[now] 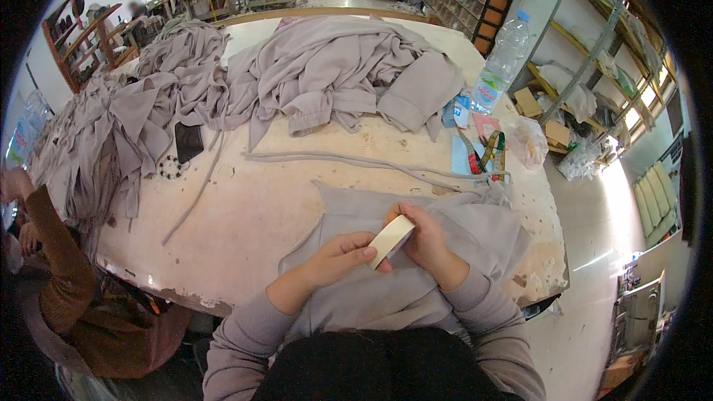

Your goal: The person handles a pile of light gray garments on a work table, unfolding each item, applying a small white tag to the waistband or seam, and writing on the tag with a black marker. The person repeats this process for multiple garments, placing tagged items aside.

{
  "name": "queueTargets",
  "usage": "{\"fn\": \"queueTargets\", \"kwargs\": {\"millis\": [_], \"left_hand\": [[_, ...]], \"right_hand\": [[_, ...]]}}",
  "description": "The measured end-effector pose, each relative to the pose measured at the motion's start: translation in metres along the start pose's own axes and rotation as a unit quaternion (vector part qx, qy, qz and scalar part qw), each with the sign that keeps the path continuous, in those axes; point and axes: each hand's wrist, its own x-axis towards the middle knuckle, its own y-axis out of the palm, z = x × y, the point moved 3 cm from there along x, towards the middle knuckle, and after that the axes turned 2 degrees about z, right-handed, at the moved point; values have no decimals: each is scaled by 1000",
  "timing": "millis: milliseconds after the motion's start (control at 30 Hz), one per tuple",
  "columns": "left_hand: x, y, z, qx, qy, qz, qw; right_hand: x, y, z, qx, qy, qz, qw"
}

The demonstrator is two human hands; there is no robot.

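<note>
Between both hands I hold a roll of cream masking tape point(393, 238), tilted on its edge. My left hand point(341, 256) grips its near left side, with the thumb lying on the outer face. Around the far right side curl the fingers of my right hand point(424, 239). Beneath my hands a grey-mauve fabric garment point(367, 301) is spread over the table's front edge. Long thin fabric ties point(334, 157) run across the wooden tabletop point(250, 200) just beyond it.
Heaped garments point(334, 67) cover the table's far side and left. To the right are a plastic water bottle point(501, 61), a tape measure point(493, 150), scissors point(470, 153) and a plastic bag point(529, 142). A black phone-like object point(188, 143) lies near a beaded bracelet point(170, 167). A brown-sleeved person point(61, 256) sits at left.
</note>
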Motion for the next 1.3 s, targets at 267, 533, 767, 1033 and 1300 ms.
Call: {"fn": "queueTargets", "kwargs": {"millis": [267,533,767,1033,1300], "left_hand": [[4,3,12,46,-27,-9,999],[1,9,17,106,-12,-9,994],[1,9,13,111,-11,-2,994],[-4,1,-5,201,32,-89,975],[-2,-3,-14,582,107,-114,798]], "right_hand": [[-16,19,31,-609,-224,148,746],[-19,22,28,-624,-322,173,690],[-25,23,29,-624,-341,184,679],[-12,14,40,-466,-233,-5,854],[-20,28,51,-680,-282,49,675]]}}
